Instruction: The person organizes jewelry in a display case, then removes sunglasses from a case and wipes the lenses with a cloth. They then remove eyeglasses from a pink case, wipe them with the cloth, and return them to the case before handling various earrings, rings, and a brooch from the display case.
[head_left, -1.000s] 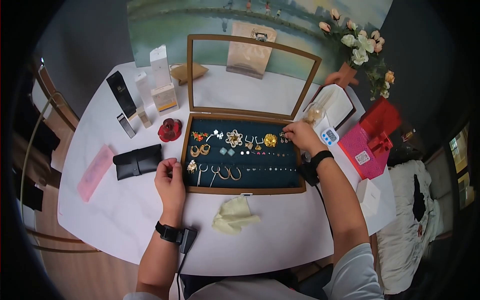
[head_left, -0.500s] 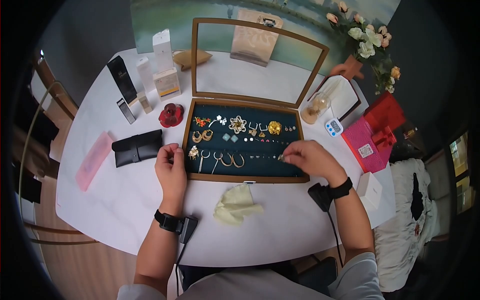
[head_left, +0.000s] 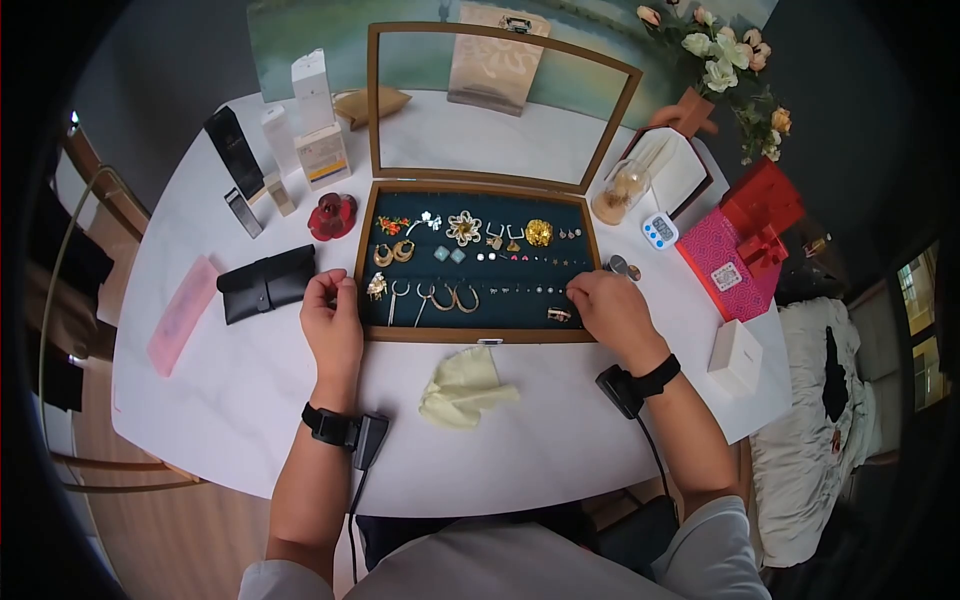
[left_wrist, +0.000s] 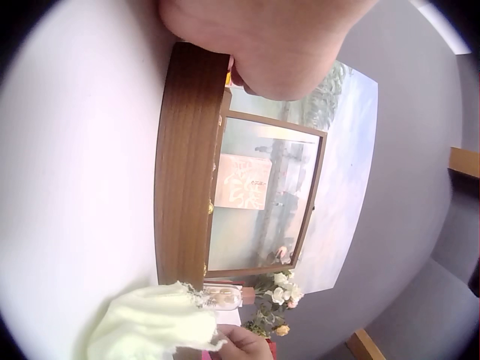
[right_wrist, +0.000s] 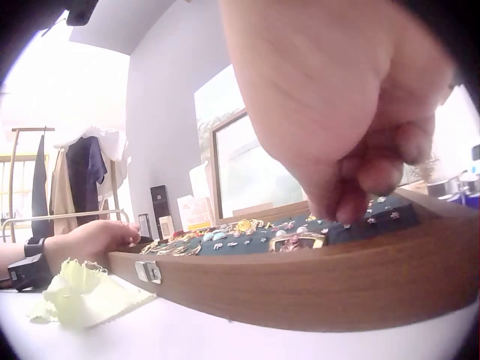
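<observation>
A wooden jewellery box [head_left: 478,335] stands with its framed clear lid [head_left: 375,100] raised. Rows of earrings and brooches, among them hoop earrings [head_left: 467,298] and a gold flower brooch [head_left: 539,232], lie on its dark lining. My right hand [head_left: 615,310] hovers over the right edge, fingers loosely curled. Just left of its fingertips is a small gold-toned piece with pink stones [head_left: 558,314], apart from them; it shows close up in the right wrist view [right_wrist: 296,241]. My left hand [head_left: 333,318] rests at the box's left edge, its fingers loosely bent.
A pale yellow cloth [head_left: 465,387] lies before the box. On the left are a black pouch [head_left: 267,284], a pink case [head_left: 183,315] and several cosmetic boxes [head_left: 322,157]. A glass dome [head_left: 622,192], a timer [head_left: 660,231], a pink bag [head_left: 728,272] and a white box [head_left: 735,358] stand right.
My right hand moved from the upper right corner down to the lower row, then let go of the gold-toned piece there and drew back to the right edge. The left hand stayed put.
</observation>
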